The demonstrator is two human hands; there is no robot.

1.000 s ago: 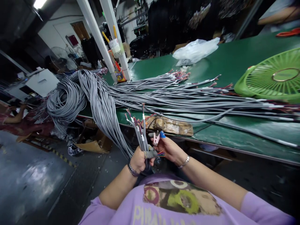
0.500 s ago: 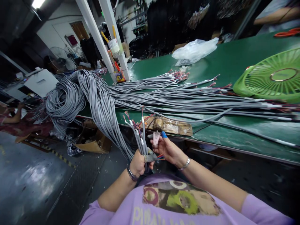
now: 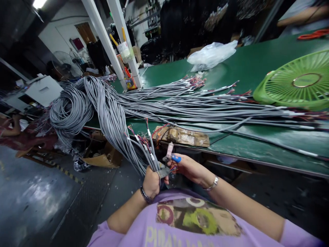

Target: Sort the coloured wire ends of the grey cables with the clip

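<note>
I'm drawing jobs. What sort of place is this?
Probably a cable workshop: long grey cables with colourful wire ends lie on a green worktable, and a yellow-and-black striped line marks the shiny grey floor.

Cables (image 3: 164,108) bar the middle of the table (image 3: 246,61) and spill over its edge, closing off the left hand's (image 3: 151,181) outer side. A wooden block (image 3: 192,137) stands just beyond the right hand (image 3: 189,167). A hand could pass between the plastic bag (image 3: 213,56) and the fan (image 3: 305,80).
</note>
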